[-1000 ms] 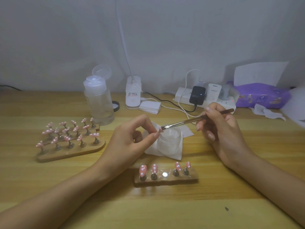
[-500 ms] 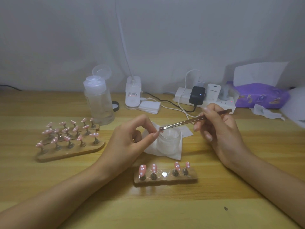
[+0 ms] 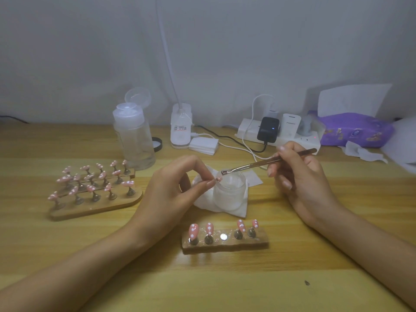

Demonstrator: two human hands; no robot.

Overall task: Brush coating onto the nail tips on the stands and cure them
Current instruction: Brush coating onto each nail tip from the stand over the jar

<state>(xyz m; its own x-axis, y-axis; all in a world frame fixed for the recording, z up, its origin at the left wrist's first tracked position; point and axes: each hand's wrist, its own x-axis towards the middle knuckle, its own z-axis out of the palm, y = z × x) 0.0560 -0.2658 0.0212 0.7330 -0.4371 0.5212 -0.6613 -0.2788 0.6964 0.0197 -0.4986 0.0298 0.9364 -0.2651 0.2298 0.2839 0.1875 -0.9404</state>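
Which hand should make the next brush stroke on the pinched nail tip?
Right. The right hand grips the brush, bristles beside the nail tip that the left hand pinches.

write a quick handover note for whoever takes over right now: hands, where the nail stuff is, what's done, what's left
Left hand: pinches one pink nail tip over the jar.
Right hand: holds the brush, its bristle end just above that tip.
Jar sits on a tissue.
Small stand, nearest: four tips, middle slot empty.
Large stand, to the left: full of tips.
Done: cannot tell which tips are coated.
Left: probably coat the held tip, put it in the empty slot, then cure.
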